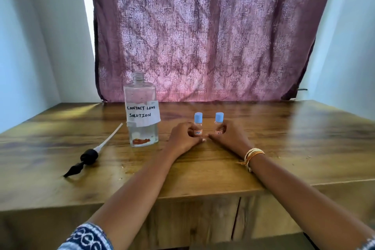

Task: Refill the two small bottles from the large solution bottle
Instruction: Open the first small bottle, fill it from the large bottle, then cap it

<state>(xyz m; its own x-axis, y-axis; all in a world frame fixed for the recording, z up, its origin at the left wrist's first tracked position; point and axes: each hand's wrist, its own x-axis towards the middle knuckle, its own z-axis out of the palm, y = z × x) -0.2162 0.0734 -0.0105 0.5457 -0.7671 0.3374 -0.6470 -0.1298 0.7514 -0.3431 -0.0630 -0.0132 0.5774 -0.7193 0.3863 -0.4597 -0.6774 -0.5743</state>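
Two small clear bottles with light blue caps stand upright side by side on the wooden table [284,148]. My left hand [183,138] grips the left small bottle [198,122] around its lower body. My right hand [231,137] grips the right small bottle [219,121] the same way. The large clear bottle [141,111], labelled "CONTACT LENS SOLUTION", stands uncapped to the left of my hands, with a little liquid at its bottom.
A black pump head with a long white tube [89,155] lies on the table left of the large bottle. A purple patterned curtain [203,36] hangs behind the table. White walls flank both sides.
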